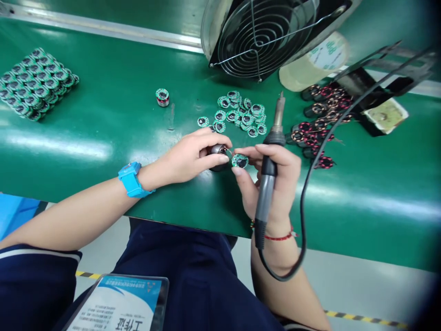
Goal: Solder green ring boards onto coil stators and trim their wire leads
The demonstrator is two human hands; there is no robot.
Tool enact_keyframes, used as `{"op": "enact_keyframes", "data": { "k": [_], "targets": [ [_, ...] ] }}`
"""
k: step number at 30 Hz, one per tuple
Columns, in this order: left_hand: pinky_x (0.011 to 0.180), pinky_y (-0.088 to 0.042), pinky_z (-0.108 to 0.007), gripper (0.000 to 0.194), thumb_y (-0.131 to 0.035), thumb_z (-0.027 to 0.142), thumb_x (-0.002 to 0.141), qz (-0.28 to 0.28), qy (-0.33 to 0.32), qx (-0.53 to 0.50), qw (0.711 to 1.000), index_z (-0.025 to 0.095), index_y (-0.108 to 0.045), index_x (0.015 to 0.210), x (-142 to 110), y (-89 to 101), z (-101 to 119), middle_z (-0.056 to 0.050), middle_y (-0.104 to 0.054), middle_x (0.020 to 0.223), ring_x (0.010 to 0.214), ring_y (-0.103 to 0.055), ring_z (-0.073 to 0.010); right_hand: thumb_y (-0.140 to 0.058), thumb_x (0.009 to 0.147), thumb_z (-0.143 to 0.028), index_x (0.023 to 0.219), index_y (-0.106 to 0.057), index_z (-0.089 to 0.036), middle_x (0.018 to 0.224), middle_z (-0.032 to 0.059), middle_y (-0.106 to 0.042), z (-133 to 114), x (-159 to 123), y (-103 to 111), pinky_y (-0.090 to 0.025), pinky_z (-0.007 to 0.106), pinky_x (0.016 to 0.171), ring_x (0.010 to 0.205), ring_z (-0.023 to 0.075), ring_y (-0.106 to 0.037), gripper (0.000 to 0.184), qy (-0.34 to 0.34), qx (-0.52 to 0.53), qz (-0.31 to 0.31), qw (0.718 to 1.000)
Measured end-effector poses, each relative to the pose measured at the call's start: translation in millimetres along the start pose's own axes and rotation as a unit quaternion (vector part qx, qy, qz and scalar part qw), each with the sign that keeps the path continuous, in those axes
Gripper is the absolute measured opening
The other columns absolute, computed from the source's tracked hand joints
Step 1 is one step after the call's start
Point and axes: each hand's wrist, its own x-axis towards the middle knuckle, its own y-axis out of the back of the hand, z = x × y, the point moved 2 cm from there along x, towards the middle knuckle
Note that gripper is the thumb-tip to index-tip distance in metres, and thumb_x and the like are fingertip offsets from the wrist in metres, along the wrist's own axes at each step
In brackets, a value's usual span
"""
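Observation:
My left hand (186, 156) is closed around a small dark cylindrical motor part (218, 149), just above the green bench; thin wire ends stick out toward the right. Between the thumb and fingertips of my right hand (284, 172) is a small round green circuit board (240, 161), close beside the wires. Whether board and wires touch, I cannot tell. The same hand also carries a soldering iron (267, 188), its tip pointing up and away from the work. Loose round boards (246, 119) lie in a pile just beyond my hands.
At the far left stand stacked boards on motor parts (37, 82). One finished-looking cylinder (162, 97) stands alone. Wound motor parts (320, 124) cluster at right, near an iron stand with a sponge (387, 117). A fan (258, 43) and tape roll (315, 62) are behind; the iron's cable (305, 202) loops over my right forearm.

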Motion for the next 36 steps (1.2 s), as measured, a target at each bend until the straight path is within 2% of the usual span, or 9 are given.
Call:
{"op": "enact_keyframes", "data": {
  "k": [2, 6, 13, 18, 23, 27, 29, 31, 36],
  "targets": [
    [0.071, -0.051, -0.026, 0.025, -0.060, 0.022, 0.087, -0.017, 0.093, -0.145, 0.985, 0.016, -0.067, 0.110, -1, -1.7, -1, -0.004, -0.066, 0.093, 0.073, -0.058, -0.0105, -0.071, 0.080, -0.014, 0.127, -0.051, -0.034, 0.109, 0.0031, -0.069, -4, 1, 0, -0.057, 0.043, 0.091, 0.101, 0.0215, -0.069, 0.056, 0.041, -0.038, -0.003, 0.998],
    [0.072, -0.056, -0.025, 0.026, -0.062, 0.020, 0.088, -0.032, 0.218, -0.354, 0.909, 0.012, -0.068, 0.112, -3, -4.9, -3, -0.004, -0.070, 0.085, 0.069, -0.065, -0.0086, -0.068, 0.081, -0.013, 0.131, -0.048, -0.036, 0.113, 0.0018, -0.071, -7, 1, -4, -0.058, 0.042, 0.086, 0.100, 0.0218, -0.069, 0.059, 0.073, -0.058, -0.032, 0.995],
    [0.079, -0.057, -0.022, 0.024, -0.057, 0.010, 0.088, -0.050, 0.243, -0.394, 0.885, 0.016, -0.076, 0.102, -8, -12.0, 1, -0.004, -0.075, 0.101, 0.083, -0.068, -0.0088, -0.067, 0.081, -0.013, 0.137, -0.040, -0.037, 0.110, 0.0013, -0.072, -8, -1, -13, -0.059, 0.044, 0.082, 0.098, 0.0235, -0.069, 0.067, 0.094, -0.060, -0.037, 0.993],
    [0.083, -0.057, -0.025, 0.027, -0.049, 0.012, 0.093, -0.044, 0.241, -0.384, 0.890, 0.015, -0.075, 0.101, -9, -12.1, 5, -0.004, -0.075, 0.101, 0.085, -0.068, -0.0088, -0.067, 0.081, -0.016, 0.138, -0.042, -0.037, 0.110, 0.0022, -0.072, -8, 1, -15, -0.057, 0.043, 0.075, 0.089, 0.0232, -0.067, 0.065, 0.089, -0.125, -0.037, 0.988],
    [0.077, -0.055, -0.026, 0.017, -0.058, 0.013, 0.086, -0.034, 0.174, -0.283, 0.943, 0.012, -0.066, 0.100, -6, -6.2, 3, -0.005, -0.071, 0.092, 0.081, -0.066, -0.0107, -0.068, 0.081, -0.014, 0.140, -0.043, -0.031, 0.120, 0.0068, -0.069, -8, 1, -16, -0.056, 0.042, 0.082, 0.102, 0.0241, -0.066, 0.067, 0.096, -0.134, -0.061, 0.985],
    [0.070, -0.051, -0.027, 0.019, -0.058, 0.010, 0.080, 0.080, 0.117, -0.023, 0.990, 0.015, -0.058, 0.098, -4, 22.0, 1, -0.003, -0.067, 0.086, 0.076, -0.062, -0.0124, -0.070, 0.080, -0.016, 0.144, -0.037, -0.030, 0.138, 0.0104, -0.060, -8, -2, -15, -0.056, 0.046, 0.087, 0.113, 0.0264, -0.064, 0.074, 0.073, -0.099, -0.070, 0.990],
    [0.072, -0.049, -0.031, 0.015, -0.059, 0.011, 0.078, 0.116, 0.111, 0.141, 0.977, 0.017, -0.061, 0.092, -4, 40.7, -2, -0.002, -0.065, 0.082, 0.073, -0.060, -0.0142, -0.069, 0.080, -0.015, 0.144, -0.036, -0.030, 0.139, 0.0106, -0.059, -7, -3, -13, -0.056, 0.046, 0.086, 0.114, 0.0268, -0.064, 0.074, 0.066, -0.087, -0.057, 0.992],
    [0.077, -0.050, -0.035, 0.011, -0.059, 0.012, 0.077, 0.137, 0.104, 0.237, 0.956, 0.017, -0.062, 0.087, -4, 57.4, -8, -0.004, -0.063, 0.086, 0.076, -0.060, -0.0169, -0.067, 0.080, -0.014, 0.144, -0.037, -0.030, 0.138, 0.0104, -0.060, -6, -4, -11, -0.057, 0.046, 0.087, 0.116, 0.0272, -0.064, 0.073, 0.064, -0.078, -0.047, 0.994],
    [0.084, -0.050, -0.040, 0.018, -0.060, 0.014, 0.078, 0.230, 0.102, 0.275, 0.928, 0.020, -0.057, 0.095, -4, 84.8, -25, -0.006, -0.059, 0.091, 0.087, -0.061, -0.0219, -0.065, 0.082, -0.013, 0.139, -0.044, -0.029, 0.131, 0.0096, -0.065, -6, -4, -10, -0.058, 0.045, 0.086, 0.111, 0.0256, -0.067, 0.063, 0.057, -0.079, -0.019, 0.995]
  ]
}}
